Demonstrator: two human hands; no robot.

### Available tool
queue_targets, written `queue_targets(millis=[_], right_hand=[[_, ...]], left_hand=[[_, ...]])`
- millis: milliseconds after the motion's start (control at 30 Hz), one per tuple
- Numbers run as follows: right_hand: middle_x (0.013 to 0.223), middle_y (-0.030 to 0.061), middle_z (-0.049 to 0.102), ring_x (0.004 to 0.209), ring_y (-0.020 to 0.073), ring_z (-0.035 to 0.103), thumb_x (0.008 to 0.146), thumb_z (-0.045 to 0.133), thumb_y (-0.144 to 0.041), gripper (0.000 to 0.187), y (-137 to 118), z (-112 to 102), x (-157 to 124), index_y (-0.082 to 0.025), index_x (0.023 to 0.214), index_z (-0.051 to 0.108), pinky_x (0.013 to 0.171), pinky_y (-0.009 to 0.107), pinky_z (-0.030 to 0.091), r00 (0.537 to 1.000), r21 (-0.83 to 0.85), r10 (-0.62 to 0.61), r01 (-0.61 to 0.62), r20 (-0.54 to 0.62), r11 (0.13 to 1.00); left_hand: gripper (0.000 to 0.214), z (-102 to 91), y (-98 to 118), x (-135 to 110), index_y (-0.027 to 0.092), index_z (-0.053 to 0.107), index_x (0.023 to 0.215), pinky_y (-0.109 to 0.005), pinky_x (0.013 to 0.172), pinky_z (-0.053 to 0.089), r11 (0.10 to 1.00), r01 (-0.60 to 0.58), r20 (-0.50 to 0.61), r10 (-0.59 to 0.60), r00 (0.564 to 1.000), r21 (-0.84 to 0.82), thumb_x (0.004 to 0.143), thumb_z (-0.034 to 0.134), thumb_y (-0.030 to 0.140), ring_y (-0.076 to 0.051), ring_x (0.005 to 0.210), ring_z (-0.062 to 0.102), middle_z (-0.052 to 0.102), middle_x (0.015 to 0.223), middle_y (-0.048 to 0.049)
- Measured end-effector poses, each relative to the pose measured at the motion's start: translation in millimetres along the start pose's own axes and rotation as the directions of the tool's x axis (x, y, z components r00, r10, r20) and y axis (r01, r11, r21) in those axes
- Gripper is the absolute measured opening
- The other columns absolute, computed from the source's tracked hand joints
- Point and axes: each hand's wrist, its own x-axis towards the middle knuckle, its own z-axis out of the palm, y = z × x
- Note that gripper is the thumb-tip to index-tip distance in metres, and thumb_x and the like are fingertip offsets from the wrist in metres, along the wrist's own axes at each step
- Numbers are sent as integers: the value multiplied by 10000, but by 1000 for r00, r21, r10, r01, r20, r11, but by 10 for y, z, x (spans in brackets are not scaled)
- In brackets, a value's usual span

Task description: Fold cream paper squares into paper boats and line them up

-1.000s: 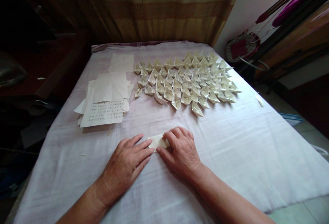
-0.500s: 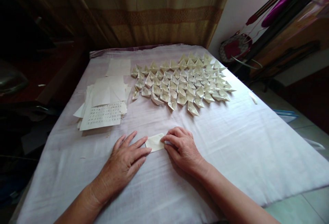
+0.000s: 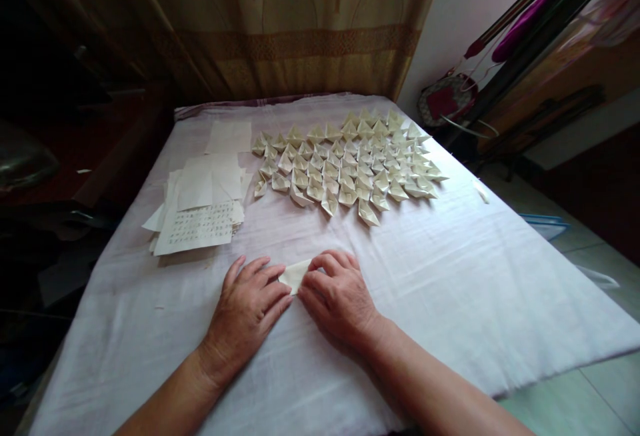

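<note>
A small folded piece of cream paper (image 3: 295,272) lies on the white cloth near the front of the table (image 3: 450,276). My left hand (image 3: 247,306) rests flat with its fingers stretched out, the fingertips on the paper's left end. My right hand (image 3: 335,296) lies over the paper's right part with curled fingers pressing it down, hiding most of it.
Many folded paper boats (image 3: 350,163) stand in rows at the back middle. A stack of loose sheets (image 3: 203,206), one with printed characters, lies at the left. A curtain hangs behind. The table edges drop off at right and front.
My right hand has slid left over the folded paper, covering more of it. My left hand has stayed at the paper's left end. The camera has shifted slightly.
</note>
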Motion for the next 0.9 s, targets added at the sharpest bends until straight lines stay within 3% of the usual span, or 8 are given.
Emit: queue_targets(millis=[300,567,900], right_hand=[[827,5,630,849,177,521,867,708,-269,121,-11,60,20,-207,770,672,793,340,336,994,59,79,-83,71,995],[831,9,616,860,185,510,860,719,-299,146,-51,90,26,-209,774,643,798,345,327,987,-21,126,-125,97,992],[881,7,645,903,200,552,807,758,-216,104,143,-51,-19,-225,766,662,801,356,338,978,36,199,-201,65,979]], left_hand=[[32,72,-1,50,274,684,840,-554,1079,329,989,108,-42,-112,993,-97,858,663,258,-276,1133,586,703,1113,-21],[37,76,2,65,272,692,837,-536,1091,337,985,136,-41,-141,989,-102,858,662,270,-260,1112,590,701,1096,-25],[47,68,-50,56,253,656,851,-523,1048,402,978,141,-42,-149,988,-153,830,653,212,-271,1127,576,675,1144,-42]])
